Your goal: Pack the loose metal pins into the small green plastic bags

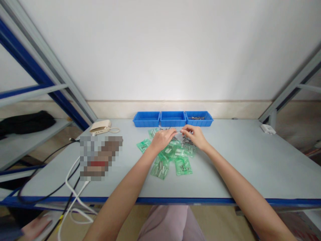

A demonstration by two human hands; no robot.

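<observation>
Fingertips pinched, my left hand (163, 138) meets my right hand (195, 134) above the middle of the table. A small thin piece (178, 132) shows between them, too small to name. Beneath and in front of my hands lie several green plastic bags (160, 168) with short metal pins or screws inside. Loose dark metal pieces (187, 141) are heaped under my right hand, partly hidden by it. Just beyond stand three blue bins: the right bin (200, 123) holds metal pieces, while none show in the left bin (146, 124) or the middle bin (173, 124).
On the left of the grey table (225, 160) are a cream box (100, 126), a pixelated object (100, 159) and white cables (67, 175). A white adapter (268, 129) sits at the right. Another person's hand (37, 226) shows low at the left.
</observation>
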